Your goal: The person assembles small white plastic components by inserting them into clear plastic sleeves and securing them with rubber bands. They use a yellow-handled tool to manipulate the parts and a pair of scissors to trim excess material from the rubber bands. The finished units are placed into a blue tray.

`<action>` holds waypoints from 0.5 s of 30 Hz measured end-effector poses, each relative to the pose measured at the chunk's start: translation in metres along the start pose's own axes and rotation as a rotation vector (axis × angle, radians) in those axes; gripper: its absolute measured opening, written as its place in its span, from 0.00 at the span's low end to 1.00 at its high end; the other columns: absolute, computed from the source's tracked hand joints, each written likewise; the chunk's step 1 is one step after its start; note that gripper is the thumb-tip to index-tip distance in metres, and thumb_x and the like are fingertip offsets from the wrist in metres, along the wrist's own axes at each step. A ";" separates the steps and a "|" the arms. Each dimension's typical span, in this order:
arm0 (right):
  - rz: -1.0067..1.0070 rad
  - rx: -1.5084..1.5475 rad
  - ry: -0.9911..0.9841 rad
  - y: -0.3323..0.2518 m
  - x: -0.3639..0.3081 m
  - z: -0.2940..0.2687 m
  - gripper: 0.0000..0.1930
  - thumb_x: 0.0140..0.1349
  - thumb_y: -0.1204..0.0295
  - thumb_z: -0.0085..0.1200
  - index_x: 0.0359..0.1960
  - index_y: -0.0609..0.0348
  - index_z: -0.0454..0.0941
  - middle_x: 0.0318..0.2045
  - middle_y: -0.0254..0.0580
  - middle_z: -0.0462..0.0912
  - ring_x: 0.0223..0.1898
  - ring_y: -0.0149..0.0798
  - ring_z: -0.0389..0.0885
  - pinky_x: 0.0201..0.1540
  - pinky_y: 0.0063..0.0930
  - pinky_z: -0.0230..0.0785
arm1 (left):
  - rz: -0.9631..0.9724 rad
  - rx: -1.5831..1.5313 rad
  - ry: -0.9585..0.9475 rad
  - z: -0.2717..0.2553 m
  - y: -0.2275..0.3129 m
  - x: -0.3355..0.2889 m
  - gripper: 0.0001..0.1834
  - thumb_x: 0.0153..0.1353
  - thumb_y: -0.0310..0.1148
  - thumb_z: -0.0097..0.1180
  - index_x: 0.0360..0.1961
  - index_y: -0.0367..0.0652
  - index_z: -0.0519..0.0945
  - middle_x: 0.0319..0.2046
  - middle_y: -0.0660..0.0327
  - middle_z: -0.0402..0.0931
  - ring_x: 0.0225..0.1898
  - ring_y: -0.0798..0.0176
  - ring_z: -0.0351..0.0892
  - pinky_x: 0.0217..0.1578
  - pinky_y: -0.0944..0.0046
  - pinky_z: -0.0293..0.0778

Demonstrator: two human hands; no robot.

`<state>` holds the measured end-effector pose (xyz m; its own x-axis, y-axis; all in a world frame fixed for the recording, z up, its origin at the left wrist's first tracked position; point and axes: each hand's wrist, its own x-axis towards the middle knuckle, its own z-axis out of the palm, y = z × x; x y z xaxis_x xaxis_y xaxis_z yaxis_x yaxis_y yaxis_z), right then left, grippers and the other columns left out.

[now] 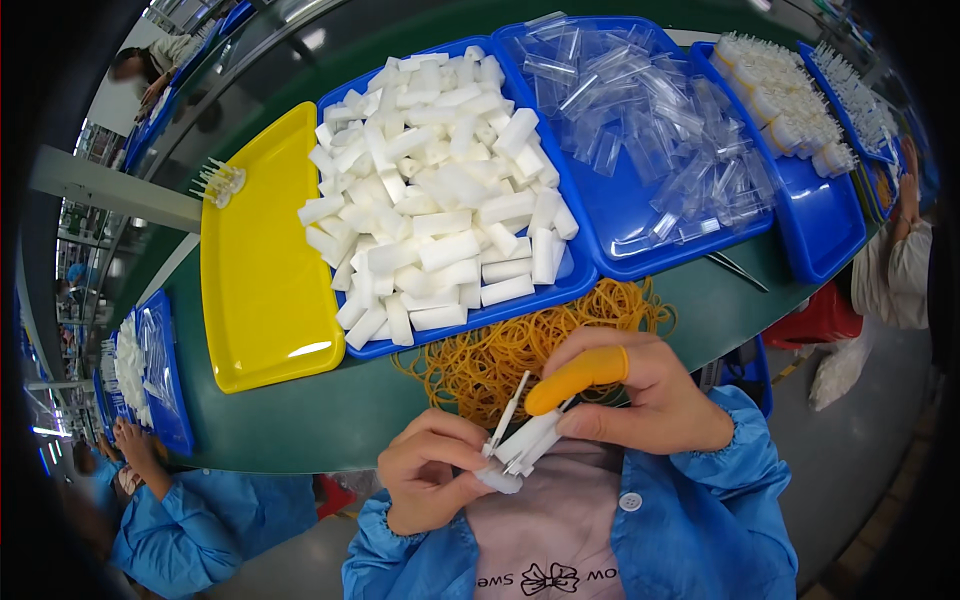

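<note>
In front of my chest, my left hand [432, 472] is closed, pinching the base of a white pronged plastic piece [497, 480] whose thin prongs point up. A white foam cylinder [530, 440] lies among the prongs, tilted. My right hand [650, 392] has its thumb and forefinger closed on the cylinder's upper end. An orange finger cot [585, 377] covers that forefinger. Just beyond both hands spreads a pile of tan rubber bands [480, 372]. Where the cylinder meets the base is partly hidden by my left fingers.
Beyond the bands, a blue tray [480, 325] is heaped with white foam cylinders. A yellow tray [265, 300] with one pronged piece [218, 183] stands left. Rightward are blue trays of clear plastic sleeves [655, 120] and pronged pieces [775, 85], plus tweezers [738, 270]. Co-workers sit at both sides.
</note>
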<state>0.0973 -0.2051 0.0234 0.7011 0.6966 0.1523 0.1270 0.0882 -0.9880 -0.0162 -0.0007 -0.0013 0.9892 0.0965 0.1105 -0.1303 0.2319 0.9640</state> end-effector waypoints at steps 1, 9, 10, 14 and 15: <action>0.022 0.004 -0.033 0.001 0.000 -0.004 0.11 0.54 0.72 0.61 0.39 0.60 0.80 0.35 0.41 0.80 0.37 0.37 0.79 0.41 0.26 0.69 | -0.006 0.003 -0.018 -0.001 -0.001 0.001 0.09 0.46 0.21 0.67 0.31 0.37 0.82 0.32 0.54 0.76 0.32 0.65 0.76 0.34 0.69 0.72; 0.115 0.048 -0.076 0.006 -0.003 -0.002 0.12 0.54 0.70 0.61 0.40 0.59 0.80 0.35 0.41 0.81 0.38 0.36 0.78 0.43 0.26 0.68 | -0.058 -0.038 -0.062 -0.009 -0.010 -0.001 0.10 0.47 0.22 0.67 0.33 0.36 0.81 0.35 0.53 0.75 0.35 0.64 0.75 0.38 0.68 0.71; 0.131 0.069 -0.077 0.006 -0.003 -0.002 0.11 0.53 0.71 0.62 0.38 0.60 0.80 0.35 0.41 0.81 0.38 0.37 0.78 0.44 0.28 0.68 | -0.063 -0.041 -0.070 -0.009 -0.011 -0.001 0.10 0.47 0.22 0.67 0.33 0.36 0.81 0.35 0.53 0.75 0.35 0.64 0.75 0.38 0.68 0.71; 0.169 0.171 -0.073 0.007 -0.005 -0.006 0.09 0.51 0.74 0.63 0.34 0.63 0.80 0.35 0.41 0.81 0.40 0.40 0.77 0.46 0.31 0.68 | -0.085 -0.046 -0.090 -0.009 -0.012 -0.002 0.11 0.47 0.21 0.66 0.33 0.36 0.80 0.36 0.53 0.74 0.35 0.64 0.75 0.37 0.68 0.71; 0.175 0.202 -0.071 0.007 -0.005 -0.006 0.09 0.51 0.75 0.63 0.34 0.63 0.80 0.35 0.41 0.81 0.40 0.40 0.77 0.46 0.31 0.68 | -0.092 -0.046 -0.091 -0.009 -0.011 -0.003 0.11 0.47 0.21 0.66 0.33 0.36 0.80 0.36 0.53 0.74 0.35 0.64 0.75 0.37 0.68 0.71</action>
<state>0.0987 -0.2121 0.0157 0.6479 0.7615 -0.0160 -0.1390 0.0975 -0.9855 -0.0183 0.0054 -0.0149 0.9989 -0.0148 0.0456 -0.0396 0.2796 0.9593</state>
